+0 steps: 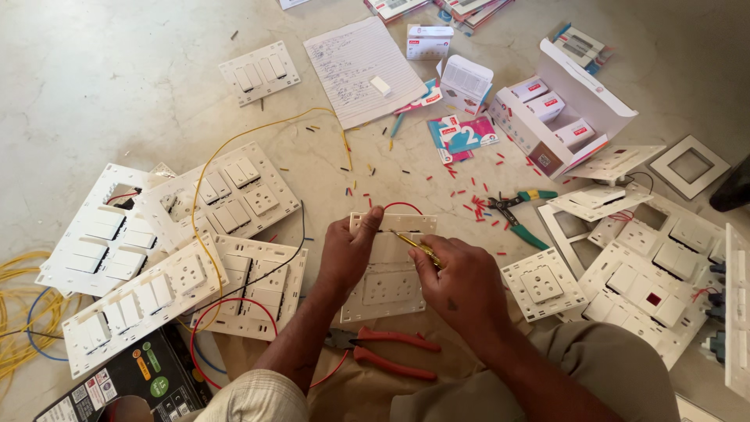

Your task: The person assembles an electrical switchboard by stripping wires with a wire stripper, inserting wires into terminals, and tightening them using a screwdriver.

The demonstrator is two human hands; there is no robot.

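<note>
Pale mottled floor [117, 70], seen from my head camera, littered with short red, yellow and black wire offcuts. Centre: a white switch plate [391, 270], back side up, lying flat on the floor in front of my knees. My left hand [348, 250] is closed over the plate's upper left corner, thumb laid along its top edge. My right hand [457, 281] is closed around a yellow-handled screwdriver [418, 246], whose tip points up and left onto the plate's upper half. A red wire loop [402, 205] arches just above the plate's top edge.

Near my lap: red-handled pliers [391, 350], lying just below the plate. Right of the plate: a small white socket module [541, 284], and beyond it green-handled cutters [516, 215] among red offcuts. Left: several white switch boards [234, 191] laid side by side and overlapping, crossed by a long yellow wire [234, 141] and a black one. Far left: a coil of yellow and blue cable [23, 312]. Upper centre: a handwritten ruled sheet [359, 66]. Upper right: an open white carton [570, 109] holding smaller boxes. Far right: further white plates and frames [656, 273], some with modules fitted
</note>
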